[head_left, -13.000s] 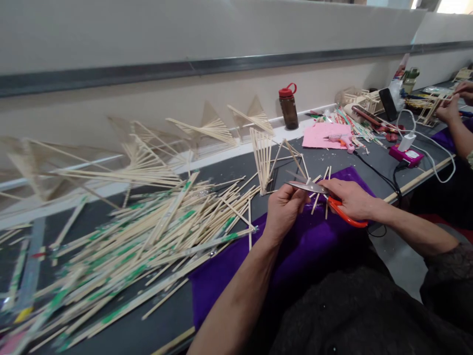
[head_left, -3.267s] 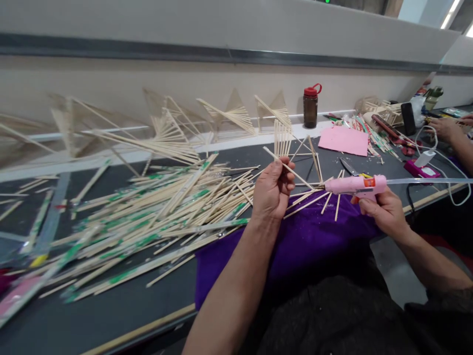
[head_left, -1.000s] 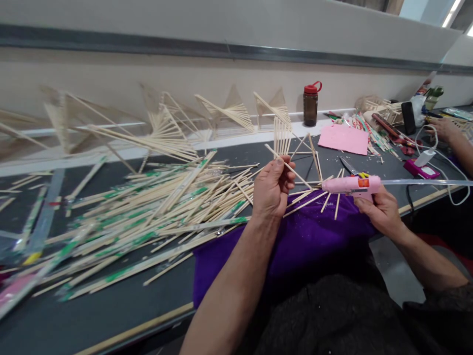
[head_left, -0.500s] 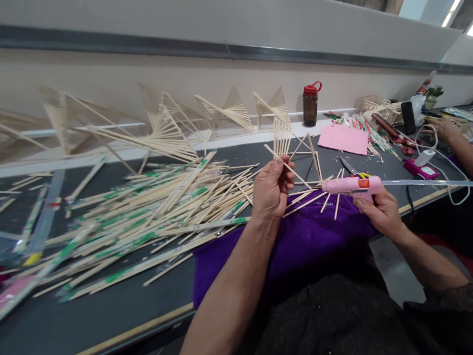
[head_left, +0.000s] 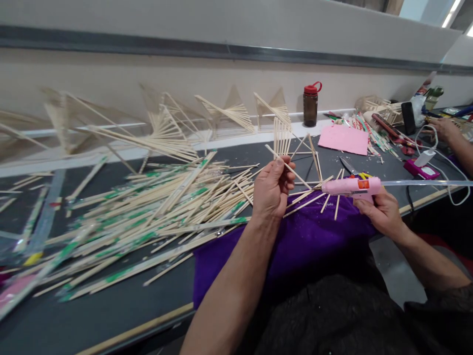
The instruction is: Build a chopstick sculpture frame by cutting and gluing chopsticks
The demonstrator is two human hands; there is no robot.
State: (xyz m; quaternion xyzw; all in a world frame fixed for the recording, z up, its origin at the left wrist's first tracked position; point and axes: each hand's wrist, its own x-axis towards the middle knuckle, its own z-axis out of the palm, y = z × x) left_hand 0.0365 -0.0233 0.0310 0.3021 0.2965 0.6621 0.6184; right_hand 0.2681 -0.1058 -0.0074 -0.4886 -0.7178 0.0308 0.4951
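Note:
My left hand (head_left: 272,187) pinches a chopstick (head_left: 298,173) that slants down to the right between thumb and fingers. Gripped in my right hand (head_left: 380,211) is a pink glue gun (head_left: 349,186), its nozzle pointing left at the chopstick's lower end. A long clear glue stick (head_left: 421,183) sticks out of the gun's back. Behind my left hand stands a fan of joined chopsticks (head_left: 283,135); whether it touches the hand I cannot tell. Several loose chopsticks (head_left: 303,203) lie under the nozzle on a purple cloth (head_left: 229,264).
A large heap of chopsticks (head_left: 148,222), some in wrappers, spreads to the left. Twisted chopstick structures (head_left: 229,116) line the wall. Beyond are a brown bottle (head_left: 310,106), pink foam sheet (head_left: 343,139), scissors (head_left: 349,166) and a magenta power adapter (head_left: 421,169). A co-worker's hand (head_left: 445,129) is at right.

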